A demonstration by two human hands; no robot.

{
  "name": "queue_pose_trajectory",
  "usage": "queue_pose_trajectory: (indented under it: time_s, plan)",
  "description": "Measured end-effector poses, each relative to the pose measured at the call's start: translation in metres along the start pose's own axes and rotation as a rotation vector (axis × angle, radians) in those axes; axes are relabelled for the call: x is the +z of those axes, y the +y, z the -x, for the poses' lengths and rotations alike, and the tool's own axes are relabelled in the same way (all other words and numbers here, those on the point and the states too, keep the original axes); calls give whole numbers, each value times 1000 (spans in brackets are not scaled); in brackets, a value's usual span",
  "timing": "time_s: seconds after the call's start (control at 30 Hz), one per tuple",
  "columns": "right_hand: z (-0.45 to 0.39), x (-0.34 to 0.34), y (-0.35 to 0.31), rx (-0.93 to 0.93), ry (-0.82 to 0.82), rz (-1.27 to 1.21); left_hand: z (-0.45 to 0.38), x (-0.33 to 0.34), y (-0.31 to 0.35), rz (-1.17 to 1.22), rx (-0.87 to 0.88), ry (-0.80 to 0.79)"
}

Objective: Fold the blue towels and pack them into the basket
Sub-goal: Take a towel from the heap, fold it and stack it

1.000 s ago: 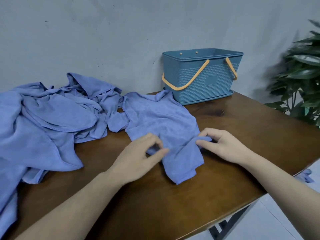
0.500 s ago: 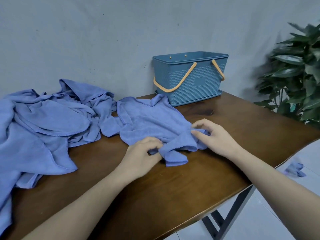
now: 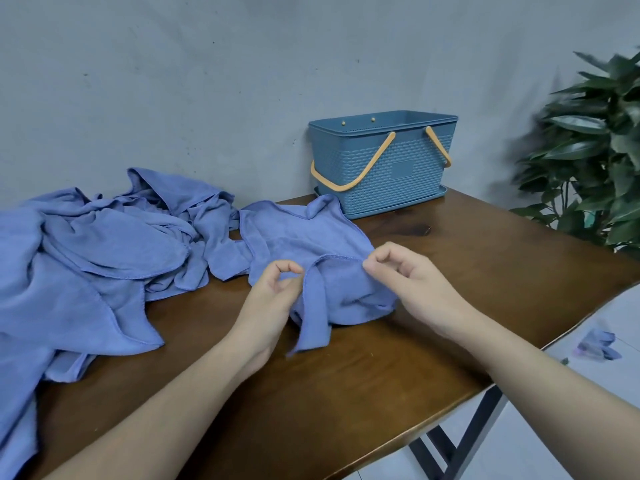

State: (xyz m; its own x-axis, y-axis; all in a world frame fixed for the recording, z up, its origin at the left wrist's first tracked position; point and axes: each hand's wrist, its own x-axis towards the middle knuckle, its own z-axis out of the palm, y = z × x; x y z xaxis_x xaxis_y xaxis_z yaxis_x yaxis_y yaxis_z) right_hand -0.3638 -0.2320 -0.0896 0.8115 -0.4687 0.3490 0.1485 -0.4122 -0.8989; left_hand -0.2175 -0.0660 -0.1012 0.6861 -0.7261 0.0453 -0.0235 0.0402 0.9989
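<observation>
Blue towel [image 3: 304, 237] — crumpled on wooden table [image 3: 450, 271], near basket [image 3: 381, 168]. Left hand [image 3: 273, 292], right hand [image 3: 408, 275] each pinching hemmed edge. Advice: draw edge taut, spread flat before folding — avoid dragging pile [image 3: 86, 258].

towel heap [image 3: 86, 265] left on table [image 3: 381, 393], basket [image 3: 381, 164] behind

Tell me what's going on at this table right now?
A person is sorting out one blue towel on the wooden table. The left hand and right hand each pinch its hemmed edge; it is still crumpled, not folded. A pile of blue towels lies to the left. The blue basket stands at the back; its inside is out of view.
</observation>
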Motion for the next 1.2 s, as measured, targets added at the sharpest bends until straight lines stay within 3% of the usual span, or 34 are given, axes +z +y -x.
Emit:
queue_pose_trajectory:
  time_s: [0.17,0.23,0.3,0.43,0.67,0.8,1.03,1.1,1.2]
  plan:
    - [-6,12,-21,186,9,39,9,11,3,-33,114,155]
    - [-12,16,-25,216,47,48,20,18,9,-6,184,147]
    - [-17,18,-27,209,80,68,28,26,12,-34,209,92]
    - [-22,17,-28,160,117,152,27,33,2,-337,122,45]
    - [-13,-4,-30,19,155,351,27,6,5,-513,176,176]
    - [-3,-23,-30,-48,20,361,26,-11,8,-412,233,193]
    - [1,-64,-13,161,-320,690,38,-28,14,-73,139,52]
    - [8,-66,-8,157,-321,477,42,-29,18,25,110,39]
    - [21,-60,-5,222,-211,-110,48,-33,22,-38,12,22]
